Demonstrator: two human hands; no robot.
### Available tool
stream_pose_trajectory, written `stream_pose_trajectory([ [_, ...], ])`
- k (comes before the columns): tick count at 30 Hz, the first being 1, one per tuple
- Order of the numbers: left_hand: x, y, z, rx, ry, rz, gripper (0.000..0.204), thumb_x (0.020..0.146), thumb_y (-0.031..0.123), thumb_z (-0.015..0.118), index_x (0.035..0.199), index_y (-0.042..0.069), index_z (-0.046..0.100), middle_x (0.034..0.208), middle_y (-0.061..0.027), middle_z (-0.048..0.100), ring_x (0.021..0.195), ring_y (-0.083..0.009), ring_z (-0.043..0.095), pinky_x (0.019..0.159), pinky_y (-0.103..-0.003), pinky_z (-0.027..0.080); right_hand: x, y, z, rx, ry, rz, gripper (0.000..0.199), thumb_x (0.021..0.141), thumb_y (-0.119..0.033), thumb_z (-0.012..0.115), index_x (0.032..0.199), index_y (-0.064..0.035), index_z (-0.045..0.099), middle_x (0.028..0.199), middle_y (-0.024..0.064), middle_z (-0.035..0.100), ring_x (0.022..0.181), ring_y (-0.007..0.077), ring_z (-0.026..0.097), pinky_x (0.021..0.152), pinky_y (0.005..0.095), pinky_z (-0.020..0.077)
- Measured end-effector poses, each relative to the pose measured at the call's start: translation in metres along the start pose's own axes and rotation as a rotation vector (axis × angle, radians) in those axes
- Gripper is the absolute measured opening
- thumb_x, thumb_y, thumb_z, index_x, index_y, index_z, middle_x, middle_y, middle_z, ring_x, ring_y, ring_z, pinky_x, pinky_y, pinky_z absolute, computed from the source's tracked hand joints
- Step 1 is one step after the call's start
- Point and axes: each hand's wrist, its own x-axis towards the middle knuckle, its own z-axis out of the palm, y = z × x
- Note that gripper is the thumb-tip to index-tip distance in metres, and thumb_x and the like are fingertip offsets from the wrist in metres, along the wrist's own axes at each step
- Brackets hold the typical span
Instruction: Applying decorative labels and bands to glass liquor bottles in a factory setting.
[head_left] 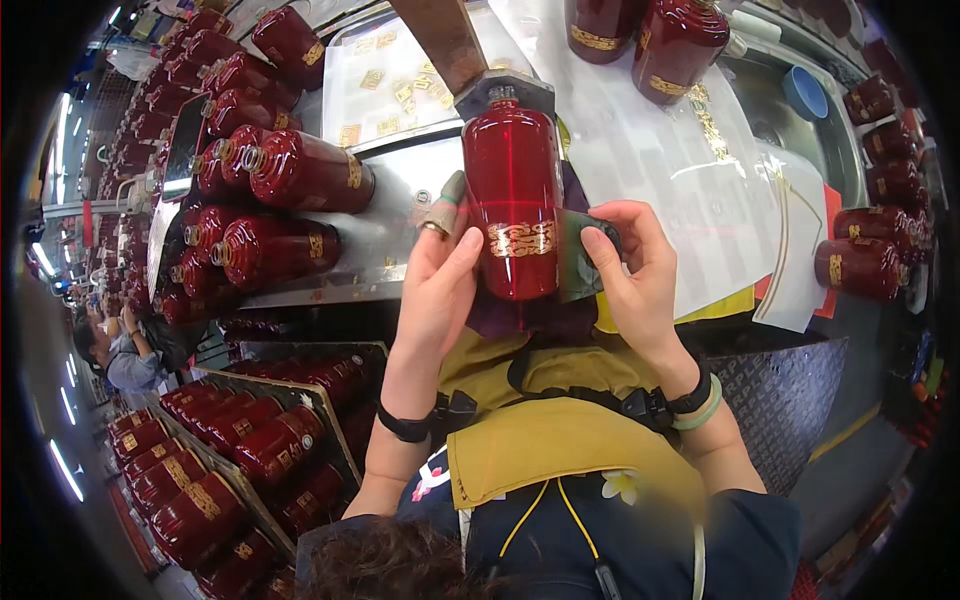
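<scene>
The left hand [437, 290] and right hand [630, 275] clasp a red bottle [512, 195] between them, its gold label [520, 239] already on; finished bottles [290, 175] lie left of the left hand.

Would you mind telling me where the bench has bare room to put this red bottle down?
Bare metal shows between the lying bottles and the held red bottle, beside the left hand. The white sheet beyond the right hand is also open. The left edge is packed with bottles.
</scene>
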Motion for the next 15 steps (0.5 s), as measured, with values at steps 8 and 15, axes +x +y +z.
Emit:
stream_pose_trajectory([
  [8, 0.004, -0.004, 0.003, 0.183, -0.041, 0.054, 0.084, 0.094, -0.004, 0.067, 0.161, -0.005, 0.017, 0.162, -0.0171, 0.034, 0.148, -0.0247, 0.036, 0.123, -0.040, 0.030, 0.000, -0.008, 0.002, -0.043, -0.017, 0.011, 0.016, 0.096, -0.005, 0.071, 0.109, 0.0001, 0.063, 0.092, 0.0042, 0.070, 0.080, 0.0078, 0.064, 0.073, 0.0234, 0.0507],
  [15, 0.000, -0.002, 0.008, 0.233, -0.016, 0.068, 0.078, 0.098, -0.002, 0.062, 0.161, -0.005, 0.016, 0.162, -0.0177, 0.033, 0.149, -0.0252, 0.035, 0.123, -0.040, 0.030, 0.003, -0.018, 0.008, -0.108, -0.035, -0.028, 0.016, 0.091, -0.001, 0.074, 0.104, 0.0008, 0.064, 0.089, 0.0045, 0.070, 0.079, 0.0087, 0.065, 0.072, 0.0245, 0.0514],
])
